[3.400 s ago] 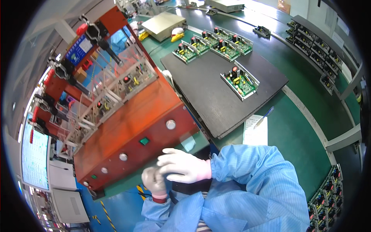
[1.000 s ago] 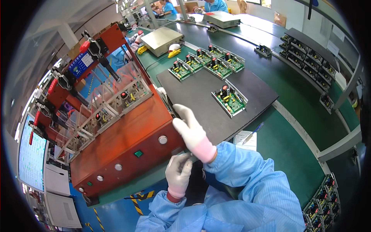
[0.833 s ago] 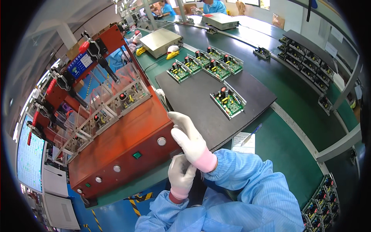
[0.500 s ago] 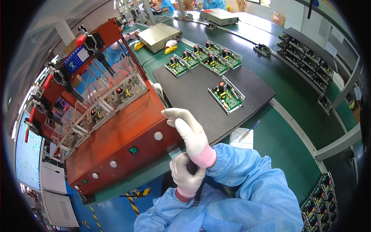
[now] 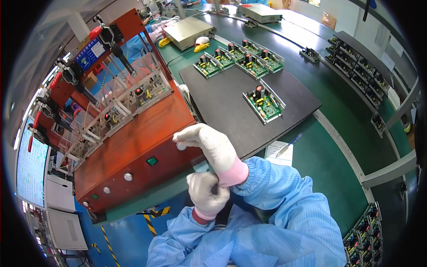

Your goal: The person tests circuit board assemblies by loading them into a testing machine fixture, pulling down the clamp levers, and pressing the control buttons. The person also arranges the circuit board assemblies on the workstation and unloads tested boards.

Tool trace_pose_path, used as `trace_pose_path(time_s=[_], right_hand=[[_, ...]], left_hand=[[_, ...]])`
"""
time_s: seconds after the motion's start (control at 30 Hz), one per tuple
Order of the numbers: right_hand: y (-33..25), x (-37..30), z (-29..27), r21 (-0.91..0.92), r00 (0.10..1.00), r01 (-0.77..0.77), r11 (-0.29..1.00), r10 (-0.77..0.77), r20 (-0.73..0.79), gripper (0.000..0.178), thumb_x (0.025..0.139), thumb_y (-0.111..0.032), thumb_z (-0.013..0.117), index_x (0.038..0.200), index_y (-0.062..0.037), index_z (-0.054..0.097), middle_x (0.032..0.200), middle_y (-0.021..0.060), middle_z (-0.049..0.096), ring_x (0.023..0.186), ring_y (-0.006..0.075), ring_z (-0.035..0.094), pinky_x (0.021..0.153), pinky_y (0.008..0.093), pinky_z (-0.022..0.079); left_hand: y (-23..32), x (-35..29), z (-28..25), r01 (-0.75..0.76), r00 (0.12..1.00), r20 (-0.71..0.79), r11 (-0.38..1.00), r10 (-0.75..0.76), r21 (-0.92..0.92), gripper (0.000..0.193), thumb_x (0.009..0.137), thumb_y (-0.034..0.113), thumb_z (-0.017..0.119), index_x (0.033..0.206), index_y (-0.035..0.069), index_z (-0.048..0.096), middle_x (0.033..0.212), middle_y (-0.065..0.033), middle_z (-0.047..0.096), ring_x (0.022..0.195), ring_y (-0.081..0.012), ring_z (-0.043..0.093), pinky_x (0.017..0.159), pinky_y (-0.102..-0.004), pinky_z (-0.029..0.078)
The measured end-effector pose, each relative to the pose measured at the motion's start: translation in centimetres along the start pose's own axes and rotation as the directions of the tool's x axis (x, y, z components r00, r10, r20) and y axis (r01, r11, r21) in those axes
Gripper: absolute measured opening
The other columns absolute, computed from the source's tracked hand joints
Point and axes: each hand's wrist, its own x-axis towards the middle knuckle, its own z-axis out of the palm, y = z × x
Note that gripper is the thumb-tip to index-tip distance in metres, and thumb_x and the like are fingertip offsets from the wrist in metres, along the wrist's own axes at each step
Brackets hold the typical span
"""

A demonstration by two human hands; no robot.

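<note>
White gloves with pink cuffs cover both hands. My left hand [image 5: 207, 196] is closed, its curled fingers pinching the lower edge of the right glove's pink cuff [image 5: 234, 174] at the wrist. Above it, my right hand [image 5: 214, 144] holds nothing; its fingers stretch to the left, slightly bent, with the thumb close beneath. The right fingertips are in front of a round silver button on the red test fixture [image 5: 138, 147]. Inside the fixture's clear-walled bays sit circuit boards, one of them [image 5: 147, 94] at the far end.
A black mat [image 5: 213, 93] carries a single circuit board [image 5: 264, 103] and several more behind it. A pen [image 5: 289, 144] lies on paper [image 5: 278, 153] at right. Metal box [image 5: 189, 33], yellow-white cloth [image 5: 201, 44] and a co-worker's gloved hand [image 5: 164, 26] are farther back. Board racks [image 5: 358, 66] stand right.
Both hands have shifted slightly left, the right one tilting further left with its fingertips now over the fixture's front. The view has moved a little. At the back, the co-worker's arm reaches further in.
</note>
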Motion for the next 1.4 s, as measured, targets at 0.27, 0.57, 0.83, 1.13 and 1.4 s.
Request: trace_pose_path(time_s=[0.27,0.57,0.83,1.13,1.4], right_hand=[[-1.3,-1.2,0.0,-0.286,0.961,0.046,0.957,0.035,0.275,0.044,0.105,-0.024,0.040,0.101,0.0058,0.071,0.094,0.0171,0.072,0.084,0.0232,0.068,0.085,0.0318,0.055],[-2.5,-2.0,2.1,-0.271,0.994,0.032,0.962,-0.059,-0.093,0.039,0.106,-0.023,0.041,0.123,0.0051,0.061,0.102,0.0191,0.071,0.078,0.0229,0.069,0.066,0.0254,0.051],[-1.7,-2.9,2.9,-0.649,0.727,-0.206,0.733,0.558,0.400,0.039,0.098,-0.011,0.053,0.134,0.0040,0.057,0.129,0.0250,0.062,0.113,0.0345,0.061,0.098,0.0390,0.049],[-1.4,-3.3,1.6,-0.656,0.762,0.244,0.714,0.278,0.585,0.020,0.093,-0.018,0.061,0.098,-0.0011,0.069,0.094,0.0181,0.072,0.077,0.0393,0.066,0.069,0.0419,0.054],[0.2,-3.1,2.5,-0.844,0.762,0.279,0.457,0.429,0.485,0.035,0.085,-0.027,0.054,0.061,-0.0026,0.064,0.066,0.0152,0.065,0.054,0.0370,0.058,0.055,0.0415,0.049]], left_hand=[[2.1,-0.8,-0.8,-0.020,0.977,0.208,0.995,0.040,-0.100,0.028,0.063,0.004,0.074,0.090,0.007,0.067,0.083,-0.0050,0.065,0.070,-0.0244,0.055,0.076,-0.0335,0.046],[0.6,-0.9,-3.5,0.310,0.951,0.165,0.815,-0.262,-0.490,0.031,0.086,0.014,0.070,0.115,0.005,0.067,0.109,-0.0113,0.068,0.092,-0.0290,0.064,0.086,-0.0378,0.052],[0.1,6.6,-8.7,0.073,0.996,0.084,-0.337,-0.018,-0.939,0.073,0.100,0.045,0.057,0.159,0.013,0.027,0.162,-0.0114,0.032,0.148,-0.0340,0.035,0.123,-0.0544,0.025],[-0.3,5.7,-8.8,0.148,0.989,0.147,-0.268,0.027,-0.952,0.077,0.095,0.063,0.051,0.159,0.023,0.032,0.169,-0.0076,0.021,0.157,-0.0311,0.013,0.122,-0.0668,-0.006],[-3.4,5.5,-7.3,0.273,0.959,0.282,-0.301,0.015,-0.914,0.057,0.102,0.053,0.046,0.150,0.023,0.048,0.162,-0.0052,0.038,0.154,-0.0259,0.025,0.124,-0.0614,-0.007]])
